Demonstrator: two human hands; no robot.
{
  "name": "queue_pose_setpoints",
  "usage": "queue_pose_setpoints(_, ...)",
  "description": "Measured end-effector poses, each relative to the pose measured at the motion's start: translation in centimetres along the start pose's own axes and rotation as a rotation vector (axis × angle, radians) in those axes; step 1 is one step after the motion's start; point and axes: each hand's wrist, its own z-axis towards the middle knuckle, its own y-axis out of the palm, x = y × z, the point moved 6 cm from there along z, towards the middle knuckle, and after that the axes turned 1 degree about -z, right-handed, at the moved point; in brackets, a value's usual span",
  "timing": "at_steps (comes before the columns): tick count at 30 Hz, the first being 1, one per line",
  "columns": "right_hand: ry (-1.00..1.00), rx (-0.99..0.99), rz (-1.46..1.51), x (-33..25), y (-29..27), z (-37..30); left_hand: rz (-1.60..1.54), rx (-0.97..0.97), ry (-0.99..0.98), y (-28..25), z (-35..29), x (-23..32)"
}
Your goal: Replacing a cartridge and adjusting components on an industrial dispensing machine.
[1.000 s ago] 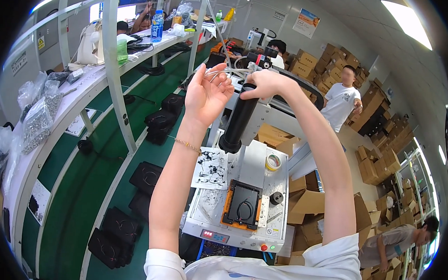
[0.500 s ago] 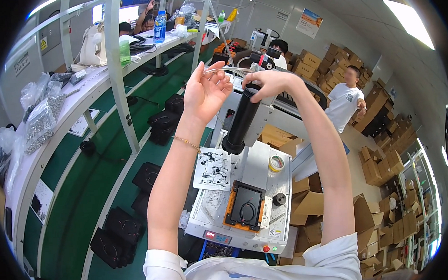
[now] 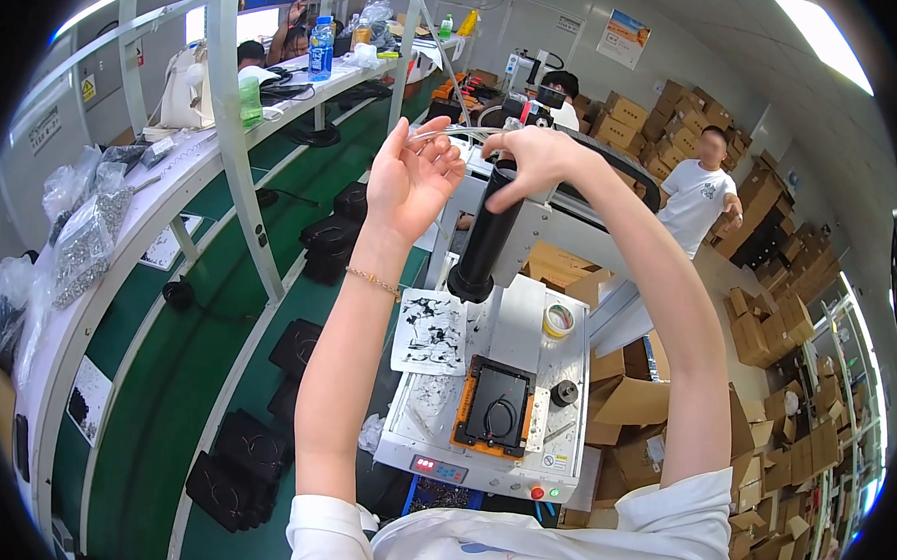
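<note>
Tube [image 3: 482, 243] (black, long) taken as landmark. It appeared tilted, upper end leaning right, wider collar at the lower end, above the rear of the machine [image 3: 502, 475].

Right hand [image 3: 544, 164]: arched over the upper end of the tube. Thumb spread from forefinger, lying across the tube's near side; remaining fingers mostly hidden behind the hand. Firmness of grip could not be told.

Left hand [image 3: 412, 186]: left of the tube's upper end and apart from it, palm toward the camera. Fingers half curled and slightly spread, thumb raised away from them. A clear hose [image 3: 474, 129] ran from these fingers to just beyond the tube's top; whether it was pinched could not be told. Bracelet [image 3: 373, 279] on the left wrist.

Machine top, all nearer the wearer than the tube: smudged white sheet [image 3: 429, 331] just left of the tube's lower end; tape roll [image 3: 558, 321] to its right; black tray [image 3: 493, 378] in an orange frame, with a looped cable [image 3: 488, 417] on it; small black knob [image 3: 565, 393] right of the tray.

Farther out: cartons [image 3: 629, 402] right of the tube, a person in white [image 3: 700, 194] beyond them, black bundles [image 3: 241, 459] on the floor well to the tube's left.
</note>
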Motion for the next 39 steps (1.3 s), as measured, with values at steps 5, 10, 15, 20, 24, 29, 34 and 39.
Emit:
queue_pose_setpoints(5, 0.392, -0.351, -0.152, 0.3, 1.2, 0.7, 0.022, 0.013, 0.016, 0.2, -0.2, 0.5)
queue_pose_setpoints(10, 0.015, -0.121, -0.004, 0.8, 0.7, 0.0, 0.032, 0.027, 0.007, 0.5, 0.0, -0.2)
queue_pose_setpoints(15, 0.286, -0.228, 0.098, 1.1, 1.3, 0.1, 0.036, 0.024, 0.013, 0.6, -0.1, 0.0)
queue_pose_setpoints(20, 0.058, -0.177, 0.250, 1.2, -2.7, -1.0, 0.045, 0.056, 0.020, 0.6, 0.2, 0.3)
queue_pose_setpoints(24, 0.164, 0.019, 0.344, 3.0, -4.8, -0.4, -0.027, -0.040, 0.013, 1.4, 1.5, 1.0)
queue_pose_setpoints(29, 0.207, 0.403, 0.298, 5.6, -9.7, -2.2, 0.031, -0.041, 0.053, 1.6, 2.7, 1.9)
queue_pose_setpoints(34, 0.247, 0.711, 0.117, 6.3, -10.8, -3.1, 0.051, -0.030, 0.033, -0.6, 2.0, 2.4)
queue_pose_setpoints(39, 0.626, 0.933, 0.154, 7.8, -16.8, -7.2, 0.119, 0.039, 0.021, -3.1, 1.3, 2.4)
